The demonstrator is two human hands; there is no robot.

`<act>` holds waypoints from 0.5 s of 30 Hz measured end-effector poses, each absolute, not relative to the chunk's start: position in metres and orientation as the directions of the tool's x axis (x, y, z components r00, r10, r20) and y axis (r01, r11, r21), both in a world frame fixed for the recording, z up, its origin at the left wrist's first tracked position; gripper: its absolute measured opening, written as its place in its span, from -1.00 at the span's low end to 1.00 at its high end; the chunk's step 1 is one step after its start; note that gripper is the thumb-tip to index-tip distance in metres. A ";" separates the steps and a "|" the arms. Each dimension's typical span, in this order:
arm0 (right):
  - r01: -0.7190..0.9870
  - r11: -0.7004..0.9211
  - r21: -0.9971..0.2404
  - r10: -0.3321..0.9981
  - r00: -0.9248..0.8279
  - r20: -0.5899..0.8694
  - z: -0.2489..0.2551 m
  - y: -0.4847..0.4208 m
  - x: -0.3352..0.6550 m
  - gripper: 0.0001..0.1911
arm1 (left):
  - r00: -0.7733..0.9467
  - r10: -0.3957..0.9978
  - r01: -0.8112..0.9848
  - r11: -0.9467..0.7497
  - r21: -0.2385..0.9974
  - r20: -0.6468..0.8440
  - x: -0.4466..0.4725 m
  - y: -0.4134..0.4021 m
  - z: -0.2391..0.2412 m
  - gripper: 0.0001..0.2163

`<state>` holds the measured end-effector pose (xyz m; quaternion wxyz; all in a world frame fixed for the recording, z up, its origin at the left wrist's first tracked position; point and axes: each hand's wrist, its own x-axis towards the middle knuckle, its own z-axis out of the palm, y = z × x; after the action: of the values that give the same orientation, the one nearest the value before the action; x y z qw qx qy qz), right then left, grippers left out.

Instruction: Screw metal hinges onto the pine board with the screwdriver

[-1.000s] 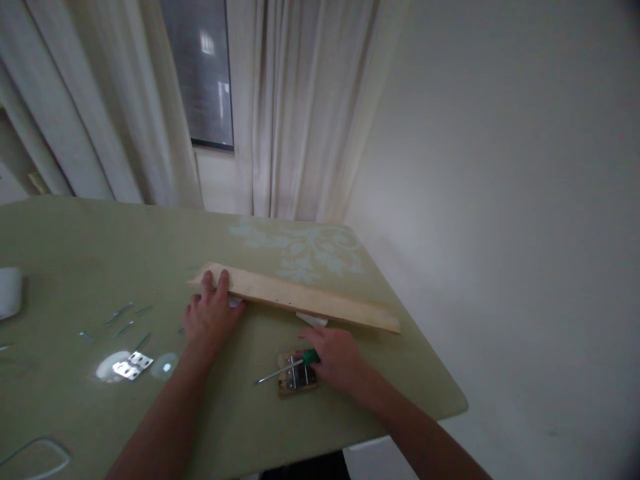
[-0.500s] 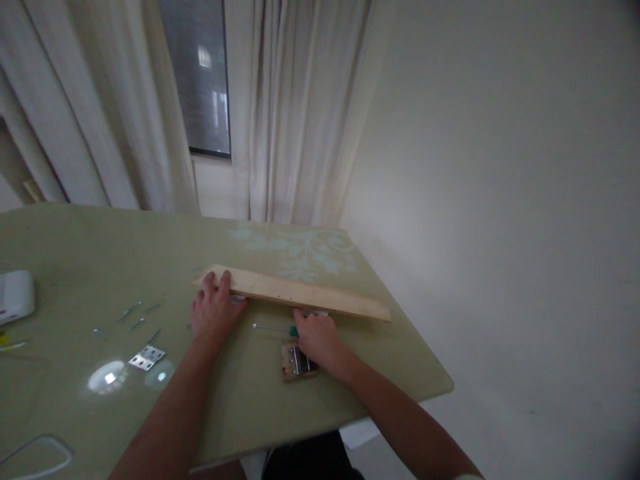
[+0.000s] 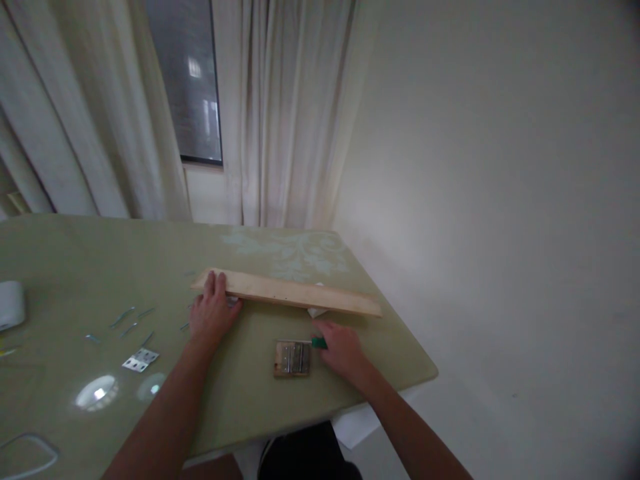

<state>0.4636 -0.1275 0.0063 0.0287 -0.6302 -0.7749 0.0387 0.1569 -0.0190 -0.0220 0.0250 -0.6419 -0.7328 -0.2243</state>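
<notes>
A long pale wooden board (image 3: pixel 300 295) lies across the green table (image 3: pixel 75 253). My left hand (image 3: pixel 213 310) rests on the board's left end, fingers spread flat over its edge. My right hand (image 3: pixel 341 348) is closed around a screwdriver with a green handle (image 3: pixel 319 343), whose shaft points left over a small wooden block with a metal hinge (image 3: pixel 291 358) just in front of the board. Most of the handle is hidden in my palm.
A loose metal hinge (image 3: pixel 140 360) and several screws (image 3: pixel 131 320) lie left of my left arm. A white object (image 3: pixel 10 304) sits at the far left edge. The table's right edge drops off near a white wall; curtains (image 3: pixel 285 113) hang behind.
My right hand has drawn back from the board with the screwdriver and now sits right of the hinged block. The left hand has stayed on the board.
</notes>
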 end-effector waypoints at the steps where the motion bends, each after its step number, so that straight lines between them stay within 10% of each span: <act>1: 0.964 0.220 -0.148 0.975 -0.214 0.061 0.007 -0.131 0.471 -0.58 | -0.177 0.928 0.952 0.078 0.295 0.328 0.157 -0.019 -0.023 -0.27; 6: 0.928 0.332 -0.167 0.907 -0.266 0.326 0.040 -0.119 0.502 -0.55 | -0.200 0.925 0.951 0.104 0.292 0.324 0.162 -0.022 -0.021 -0.23; 15: 0.804 0.591 0.073 0.807 -0.589 -0.048 0.088 -0.015 0.506 -0.01 | -0.230 0.905 0.960 0.150 0.236 0.358 0.165 -0.053 -0.021 -0.26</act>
<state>0.5061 -0.0154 0.0875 -0.0377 -0.4518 -0.8910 -0.0217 0.1654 -0.0529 -0.0206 0.0656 -0.6172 -0.7555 -0.2098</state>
